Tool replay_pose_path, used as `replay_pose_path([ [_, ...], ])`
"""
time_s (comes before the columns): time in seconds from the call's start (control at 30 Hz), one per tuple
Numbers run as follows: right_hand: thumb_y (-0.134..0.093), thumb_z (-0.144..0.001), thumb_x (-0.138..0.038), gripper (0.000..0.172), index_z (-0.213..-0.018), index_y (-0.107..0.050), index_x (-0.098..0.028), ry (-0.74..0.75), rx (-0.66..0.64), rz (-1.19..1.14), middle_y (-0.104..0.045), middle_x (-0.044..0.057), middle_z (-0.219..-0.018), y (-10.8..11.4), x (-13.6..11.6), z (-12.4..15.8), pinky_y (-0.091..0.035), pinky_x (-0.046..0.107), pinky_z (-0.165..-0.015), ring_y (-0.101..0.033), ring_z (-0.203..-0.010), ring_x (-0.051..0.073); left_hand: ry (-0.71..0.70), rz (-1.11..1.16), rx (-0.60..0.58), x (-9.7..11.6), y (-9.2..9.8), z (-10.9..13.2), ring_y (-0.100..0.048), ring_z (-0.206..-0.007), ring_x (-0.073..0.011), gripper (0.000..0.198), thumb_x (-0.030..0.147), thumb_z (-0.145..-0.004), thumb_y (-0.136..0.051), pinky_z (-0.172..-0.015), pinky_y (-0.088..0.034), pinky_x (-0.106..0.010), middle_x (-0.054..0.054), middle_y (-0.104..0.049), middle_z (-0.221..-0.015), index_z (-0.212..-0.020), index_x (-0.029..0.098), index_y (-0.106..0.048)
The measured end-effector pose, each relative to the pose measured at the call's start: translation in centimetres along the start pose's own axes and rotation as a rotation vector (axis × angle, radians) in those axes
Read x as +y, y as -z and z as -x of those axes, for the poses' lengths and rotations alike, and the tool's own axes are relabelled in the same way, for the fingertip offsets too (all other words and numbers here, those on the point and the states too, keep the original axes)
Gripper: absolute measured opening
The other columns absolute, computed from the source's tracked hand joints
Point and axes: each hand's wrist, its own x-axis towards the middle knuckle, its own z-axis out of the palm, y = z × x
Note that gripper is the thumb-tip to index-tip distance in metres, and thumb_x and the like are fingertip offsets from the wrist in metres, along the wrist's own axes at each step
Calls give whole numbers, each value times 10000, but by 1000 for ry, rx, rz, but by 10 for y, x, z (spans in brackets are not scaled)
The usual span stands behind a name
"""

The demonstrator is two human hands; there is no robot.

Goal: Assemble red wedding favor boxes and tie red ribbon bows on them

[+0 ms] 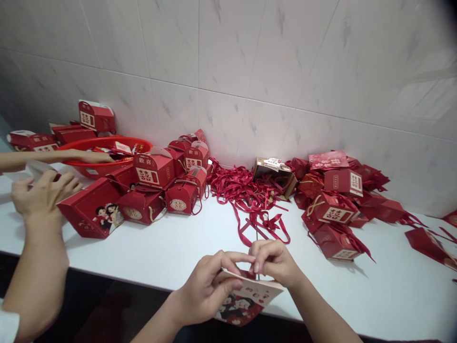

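At the table's front edge, my left hand [216, 283] grips a small gift box [246, 302] by its pale upper edge. The box is tilted, with a cartoon couple printed on its red and cream side. My right hand [273, 262] is closed in a pinch just above the box's top edge, its fingertips meeting those of my left hand. A bit of red shows at the box's top below the fingers; what the right fingers pinch is too small to make out. Beyond my hands lies a tangled pile of red ribbons [237, 188].
Finished-looking red boxes stand in a group [153, 171] on the left and in a heap [335, 209] on the right. An open brown carton [285, 183] sits beside the ribbons. At far left, another person's hands [46, 190] work near a red basin [103, 169]. A tiled wall backs the table.
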Motion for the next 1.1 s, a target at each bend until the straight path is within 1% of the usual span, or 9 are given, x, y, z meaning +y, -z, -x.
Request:
replay_pose_path([
  [0.1,-758,-745,-246,42,-708,-761,-228,80,46,47,-613,27,-626,0,3,2,-463,256,-523,-585,-571,134,-28,-41,18,-2,-1,0,-695,-931,-234,95,102,-857,-530,-723,-567,-306,-165,-694,-1100,-859,197,-533],
  [0.2,-742,-762,-247,52,-714,-760,-248,153,95,78,-591,19,-621,-1,7,3,-450,276,-523,-557,-562,138,-3,-26,20,-4,-3,3,-705,-836,-207,71,128,-873,-521,-704,-562,-304,-179,-666,-1168,-849,195,-523],
  [0.37,-715,-788,-229,62,-756,-755,-264,166,138,113,-584,16,-648,4,11,0,-447,282,-545,-548,-595,142,58,-6,63,-13,-4,7,-709,-809,-211,57,194,-883,-533,-737,-543,-316,-190,-671,-1165,-830,179,-543],
  [0.5,-697,-804,-233,59,-775,-730,-273,196,281,176,-589,13,-687,20,7,9,-453,284,-596,-546,-654,149,88,-32,258,-27,0,4,-670,-994,-244,92,235,-881,-548,-787,-527,-315,-168,-695,-1110,-809,178,-552],
  [0.6,-692,-811,-239,78,-870,-703,-289,211,438,215,-609,11,-735,24,2,26,-472,280,-601,-567,-676,155,89,-43,447,-42,0,1,-678,-944,-224,89,243,-868,-567,-773,-530,-311,-117,-727,-979,-807,182,-544],
  [0.67,-683,-818,-222,116,-911,-689,-291,166,478,276,-633,16,-758,15,2,36,-483,286,-598,-585,-681,163,90,-42,502,-51,-3,0,-687,-880,-206,85,237,-861,-575,-750,-536,-307,-90,-731,-920,-805,183,-541],
  [0.8,-678,-815,-191,85,-832,-709,-269,159,462,593,-644,29,-728,-15,13,37,-474,346,-664,-575,-700,193,87,-76,505,-67,-8,2,-690,-860,-191,61,233,-872,-558,-754,-548,-308,-72,-724,-910,-842,182,-544],
  [0.9,-658,-819,-163,135,-822,-727,-279,215,523,789,-610,50,-894,-31,29,27,-456,381,-752,-560,-853,219,52,-154,476,-72,-7,4,-690,-876,-192,70,238,-873,-550,-778,-554,-308,-65,-715,-909,-901,180,-577],
  [1.1,-630,-824,-127,195,-834,-728,-295,260,600,918,-502,47,-1023,-36,48,17,-410,391,-818,-486,-970,229,31,-235,403,-72,-3,4,-687,-902,-180,127,207,-878,-537,-818,-546,-279,-52,-715,-932,-951,188,-640],
])
